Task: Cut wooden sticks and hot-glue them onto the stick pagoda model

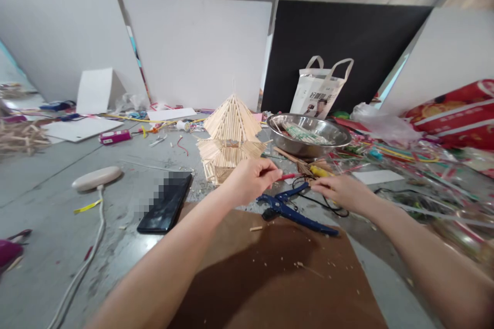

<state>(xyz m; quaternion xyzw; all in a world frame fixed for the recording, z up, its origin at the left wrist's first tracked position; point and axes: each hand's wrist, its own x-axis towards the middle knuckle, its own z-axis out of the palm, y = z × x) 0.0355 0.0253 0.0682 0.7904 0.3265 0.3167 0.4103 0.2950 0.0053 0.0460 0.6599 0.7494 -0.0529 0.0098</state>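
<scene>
My left hand (254,179) is closed in a pinch beside a thin red-handled piece (287,177); whether the fingers hold it is unclear. To the right, my right hand (341,191) has its fingers drawn together by the tip of a blue pliers-like cutter (285,206). What those fingers grip, if anything, is hidden. Just behind them lies a yellow-handled tool (319,171), and a black cord (309,196) loops below. The cutter rests across the back edge of a brown board (278,272). Behind my left hand stands a pagoda-like model of thin wooden sticks (233,126).
A steel bowl (339,138) with packets inside stands behind my right hand, a white bag (314,90) beyond it. A black phone (165,203) and a white corded device (96,179) lie left. Tangled strips and wrappers (428,185) crowd the right; boards (196,46) line the back.
</scene>
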